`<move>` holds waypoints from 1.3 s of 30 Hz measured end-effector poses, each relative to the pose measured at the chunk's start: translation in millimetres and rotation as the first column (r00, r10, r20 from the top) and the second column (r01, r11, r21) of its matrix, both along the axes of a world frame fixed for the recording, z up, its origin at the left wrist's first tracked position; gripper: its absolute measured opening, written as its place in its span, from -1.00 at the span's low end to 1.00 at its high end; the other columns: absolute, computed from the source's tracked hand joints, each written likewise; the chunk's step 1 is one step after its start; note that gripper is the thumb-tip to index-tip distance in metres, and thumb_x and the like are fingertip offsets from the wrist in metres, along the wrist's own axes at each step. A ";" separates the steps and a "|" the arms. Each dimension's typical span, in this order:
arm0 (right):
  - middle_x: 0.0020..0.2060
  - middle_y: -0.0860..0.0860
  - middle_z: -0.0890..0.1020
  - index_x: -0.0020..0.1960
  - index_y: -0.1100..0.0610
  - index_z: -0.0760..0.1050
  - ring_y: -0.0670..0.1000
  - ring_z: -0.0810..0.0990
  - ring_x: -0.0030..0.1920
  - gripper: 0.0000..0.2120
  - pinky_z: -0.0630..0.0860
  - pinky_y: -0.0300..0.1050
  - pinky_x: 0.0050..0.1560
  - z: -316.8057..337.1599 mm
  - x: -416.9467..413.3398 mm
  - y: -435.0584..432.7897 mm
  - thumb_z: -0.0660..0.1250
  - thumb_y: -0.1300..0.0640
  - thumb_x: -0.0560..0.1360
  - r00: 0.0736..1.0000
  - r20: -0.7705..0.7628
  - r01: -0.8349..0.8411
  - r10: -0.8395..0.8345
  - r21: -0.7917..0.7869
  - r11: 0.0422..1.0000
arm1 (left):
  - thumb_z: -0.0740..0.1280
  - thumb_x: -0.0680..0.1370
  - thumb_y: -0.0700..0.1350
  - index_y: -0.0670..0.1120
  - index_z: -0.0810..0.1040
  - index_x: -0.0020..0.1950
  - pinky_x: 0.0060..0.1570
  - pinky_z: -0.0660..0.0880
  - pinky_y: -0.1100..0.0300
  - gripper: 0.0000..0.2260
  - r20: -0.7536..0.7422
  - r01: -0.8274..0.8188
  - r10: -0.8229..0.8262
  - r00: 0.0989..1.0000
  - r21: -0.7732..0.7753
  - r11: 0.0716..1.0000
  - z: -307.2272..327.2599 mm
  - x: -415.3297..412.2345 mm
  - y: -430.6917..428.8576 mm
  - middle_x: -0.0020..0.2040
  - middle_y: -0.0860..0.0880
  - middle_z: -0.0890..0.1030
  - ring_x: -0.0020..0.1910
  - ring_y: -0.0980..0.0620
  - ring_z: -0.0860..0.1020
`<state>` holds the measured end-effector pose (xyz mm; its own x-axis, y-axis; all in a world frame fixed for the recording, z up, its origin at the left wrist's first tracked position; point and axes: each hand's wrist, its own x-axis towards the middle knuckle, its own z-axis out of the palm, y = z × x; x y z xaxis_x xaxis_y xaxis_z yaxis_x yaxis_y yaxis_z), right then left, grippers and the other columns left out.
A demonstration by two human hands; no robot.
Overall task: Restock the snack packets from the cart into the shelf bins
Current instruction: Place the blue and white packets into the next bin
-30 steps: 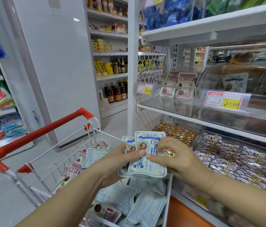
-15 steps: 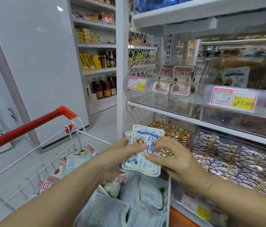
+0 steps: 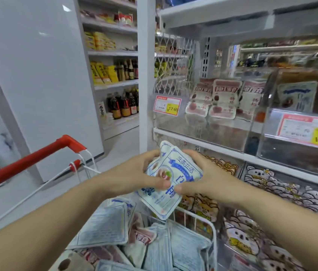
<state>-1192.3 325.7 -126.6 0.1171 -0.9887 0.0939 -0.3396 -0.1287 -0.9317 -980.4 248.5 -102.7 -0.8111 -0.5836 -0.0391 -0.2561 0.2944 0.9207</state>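
Note:
Both hands hold a small stack of white-and-blue snack packets (image 3: 171,178) above the front of the cart. My left hand (image 3: 134,176) grips the stack's left side, my right hand (image 3: 203,178) its right side, thumbs pressed on the front packet. Below lies the white wire cart (image 3: 214,231), with a red handle (image 3: 27,159), full of more blue-white and red-white packets (image 3: 107,225). Ahead on the shelf is a clear bin (image 3: 203,132) holding a few red-white packets (image 3: 222,100) at its back.
A second clear bin (image 3: 299,149) with a yellow price tag sits to the right. The lower shelf carries bins of bear-print packets (image 3: 271,192) and golden snacks (image 3: 222,167). A white pillar (image 3: 146,75) stands left of the shelf, with bottle shelves (image 3: 123,102) behind.
The stack has tilted clockwise and lifted slightly toward the shelf. My view has shifted closer and to the right, so the cart handle sits farther left.

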 end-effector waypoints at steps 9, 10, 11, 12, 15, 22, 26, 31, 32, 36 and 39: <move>0.04 -0.17 0.63 0.29 -0.12 0.34 -0.20 0.68 -0.05 -0.39 0.65 -0.09 0.01 75.0 -9.2 64.1 0.58 0.14 0.39 0.940 -0.166 0.237 -0.298 -0.308 0.921 | 0.58 0.33 0.20 0.40 0.35 0.43 0.39 0.42 0.04 -0.28 -0.192 -0.073 -0.006 0.981 -0.402 0.913 47.0 -39.7 24.8 0.38 0.32 0.50 0.40 0.22 0.45; 0.05 -0.20 0.62 0.31 -0.13 0.32 -0.21 0.67 -0.04 -0.37 0.64 -0.09 0.03 86.1 -14.0 75.2 0.58 0.10 0.39 0.930 -0.180 0.250 -0.321 -0.333 0.909 | 0.58 0.26 0.29 0.51 0.34 0.36 0.38 0.44 0.07 -0.27 -0.235 -0.108 0.011 0.972 -0.407 0.907 56.3 -46.4 31.3 0.35 0.35 0.50 0.37 0.25 0.47; 0.05 -0.22 0.62 0.31 -0.15 0.30 -0.23 0.67 -0.04 -0.37 0.63 -0.10 0.04 96.4 -19.4 86.5 0.57 0.06 0.38 0.920 -0.188 0.265 -0.344 -0.351 0.898 | 0.58 0.23 0.31 0.54 0.34 0.33 0.34 0.48 0.07 -0.27 -0.272 -0.133 0.020 0.962 -0.404 0.905 64.4 -53.5 37.5 0.32 0.32 0.53 0.32 0.24 0.53; 0.03 -0.25 0.62 0.28 -0.17 0.30 -0.24 0.66 -0.05 -0.39 0.63 -0.13 0.02 106.6 -24.6 98.3 0.57 0.04 0.38 0.908 -0.188 0.286 -0.373 -0.372 0.883 | 0.57 0.24 0.28 0.51 0.35 0.34 0.29 0.52 0.05 -0.28 -0.301 -0.142 0.014 0.953 -0.407 0.902 72.3 -61.8 43.9 0.30 0.26 0.57 0.26 0.21 0.57; -0.06 -0.26 0.63 0.19 -0.15 0.37 -0.29 0.65 -0.12 -0.44 0.58 -0.29 -0.14 131.0 -41.7 128.2 0.60 0.06 0.33 0.871 -0.159 0.357 -0.465 -0.445 0.821 | 0.58 0.35 0.18 0.33 0.42 0.38 0.23 0.57 0.01 -0.36 -0.365 -0.115 -0.056 0.929 -0.429 0.896 93.5 -90.0 63.0 0.25 0.21 0.62 0.21 0.18 0.61; -0.04 -0.06 0.71 0.18 0.01 0.49 -0.02 0.72 -0.07 -0.44 0.67 0.04 -0.03 166.0 -88.8 159.7 0.62 0.05 0.25 0.779 -0.086 0.536 -0.621 -0.424 0.730 | 0.44 0.43 0.30 0.10 0.42 0.48 0.34 0.49 0.02 -0.34 -0.323 -0.077 -0.126 0.938 -0.550 0.832 122.7 -156.1 92.3 0.37 0.18 0.55 0.32 0.24 0.52; -0.08 0.04 0.74 0.15 0.11 0.55 0.07 0.74 -0.08 -0.46 0.66 0.08 0.03 178.1 -117.7 154.9 0.60 0.07 0.21 0.780 0.003 0.590 -0.626 -0.336 0.734 | 0.15 0.55 0.38 0.14 0.43 0.47 0.28 0.49 -0.06 -0.44 -0.241 -0.127 -0.066 0.968 -0.701 0.701 131.6 -188.1 95.7 0.32 0.17 0.58 0.28 0.13 0.54; -0.08 0.11 0.75 0.15 0.20 0.61 0.16 0.72 0.02 -0.63 0.60 0.07 0.18 188.9 -146.5 134.6 0.54 0.20 0.36 0.789 0.033 0.611 -0.613 -0.148 0.778 | -0.14 0.53 0.41 0.18 0.44 0.42 0.33 0.34 -0.29 -0.36 -0.118 -0.111 0.021 0.993 -0.838 0.534 136.1 -214.6 82.1 0.16 0.07 0.65 0.25 -0.07 0.53; -0.06 0.12 0.74 0.14 0.19 0.62 0.17 0.71 0.05 -0.61 0.58 0.08 0.21 190.4 -152.7 128.6 0.55 0.18 0.33 0.776 0.038 0.630 -0.630 -0.099 0.770 | -0.15 0.52 0.42 0.19 0.44 0.43 0.34 0.32 -0.29 -0.34 -0.110 -0.112 0.034 0.993 -0.845 0.523 136.4 -216.6 78.8 0.19 0.07 0.65 0.28 -0.06 0.52; 0.01 0.19 0.72 0.05 0.19 0.63 0.17 0.69 -0.03 -0.43 0.61 0.04 0.02 199.7 -186.7 107.5 0.61 0.02 0.09 0.661 0.007 0.749 -0.750 -0.071 0.659 | 0.05 0.60 0.31 0.17 0.42 0.44 0.40 0.27 -0.28 -0.52 -0.085 -0.112 0.079 0.993 -0.882 0.458 136.1 -221.0 63.4 0.26 0.08 0.61 0.33 -0.07 0.47; 0.02 0.13 0.65 0.06 0.23 0.59 0.10 0.61 -0.05 -0.41 0.55 -0.08 -0.11 206.1 -217.7 96.9 0.65 -0.05 0.16 0.471 -0.307 0.826 -0.827 -0.175 0.536 | 0.20 0.64 0.19 0.19 0.42 0.43 0.48 0.19 -0.21 -0.63 0.013 -0.037 0.129 0.992 -0.924 0.379 134.0 -224.4 49.0 0.40 0.10 0.50 0.44 -0.03 0.36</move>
